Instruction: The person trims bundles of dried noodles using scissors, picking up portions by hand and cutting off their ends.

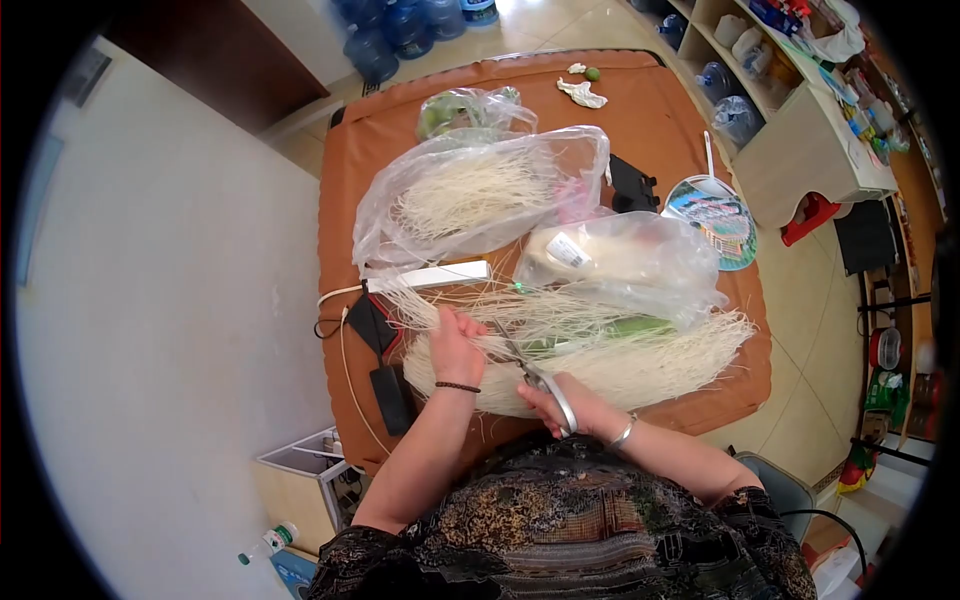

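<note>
A wide heap of thin pale strands (650, 365) lies across the near part of the brown table. My left hand (458, 343) is closed round a bundle of these strands, whose ends stick out to the upper left. Metal scissors (548, 385) are in my right hand (572, 403), with the blades pointing up and left toward the strands beside my left hand. Something green (640, 328) shows among the strands. Just beyond the heap lies a clear plastic bag (640, 255) with a white label.
An open clear bag of pale strands (470, 195) lies farther back, before a bag with green contents (465, 112). A white power strip (440, 275), black adapter (392, 400) and cables are at the left. A round fan (715, 220) lies at the right edge.
</note>
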Motion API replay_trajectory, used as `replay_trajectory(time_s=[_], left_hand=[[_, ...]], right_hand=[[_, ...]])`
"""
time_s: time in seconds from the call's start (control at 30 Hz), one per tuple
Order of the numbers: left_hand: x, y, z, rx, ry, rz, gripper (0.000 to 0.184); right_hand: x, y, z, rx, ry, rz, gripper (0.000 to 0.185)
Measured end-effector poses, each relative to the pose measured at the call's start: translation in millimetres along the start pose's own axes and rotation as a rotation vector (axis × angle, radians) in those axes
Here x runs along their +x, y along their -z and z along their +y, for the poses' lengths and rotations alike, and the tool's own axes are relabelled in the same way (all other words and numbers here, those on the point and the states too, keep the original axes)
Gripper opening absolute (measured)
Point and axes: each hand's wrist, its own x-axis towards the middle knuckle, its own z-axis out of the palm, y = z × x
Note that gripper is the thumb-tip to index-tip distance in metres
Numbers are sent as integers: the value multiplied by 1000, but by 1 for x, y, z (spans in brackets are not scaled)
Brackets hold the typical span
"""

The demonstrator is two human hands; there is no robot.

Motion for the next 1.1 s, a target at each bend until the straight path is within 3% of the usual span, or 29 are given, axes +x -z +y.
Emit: replay_trajectory(time_s=[0.27, 0.5, 0.57, 0.63, 0.7, 0.73, 0.8, 0.87, 0.9, 0.97, 1.0, 1.1], left_hand=[[-3, -11, 27, 331, -32, -226, 19], [5, -7, 30, 236, 20, -198, 19], [8, -9, 47, 611, -308, -295, 19], [12, -12, 56, 637, -311, -337, 21], [18, -12, 57, 1191, -336, -473, 24], [14, -15, 48, 1320, -515, -617, 26], [4, -27, 21, 1482, -370, -789, 31], [-18, -52, -2, 1569, -371, -899, 38], [-19, -57, -14, 1566, -373, -908, 38], [-17, -59, -33, 1887, -335, -901, 54], [-19, -73, -27, 2043, -149, -909, 52], [3, -58, -39, 1952, -128, -874, 44]], right_hand=[[-8, 11, -1, 9, 14, -65, 49], [-19, 8, -5, 3, 16, -63, 48], [-27, 15, -3, 33, -10, -84, 45], [-34, 32, 10, 123, 190, -180, 54], [-58, 43, 8, 151, 164, -77, 53], [-69, 47, 5, 255, 196, 48, 51], [-75, 57, 7, 353, 231, 174, 48], [-75, 61, 19, 446, 380, 402, 41], [-75, 62, 21, 447, 382, 410, 41], [-76, 65, 23, 561, 372, 506, 37], [-75, 65, 25, 612, 357, 517, 36], [-75, 64, 34, 604, 317, 547, 34]])
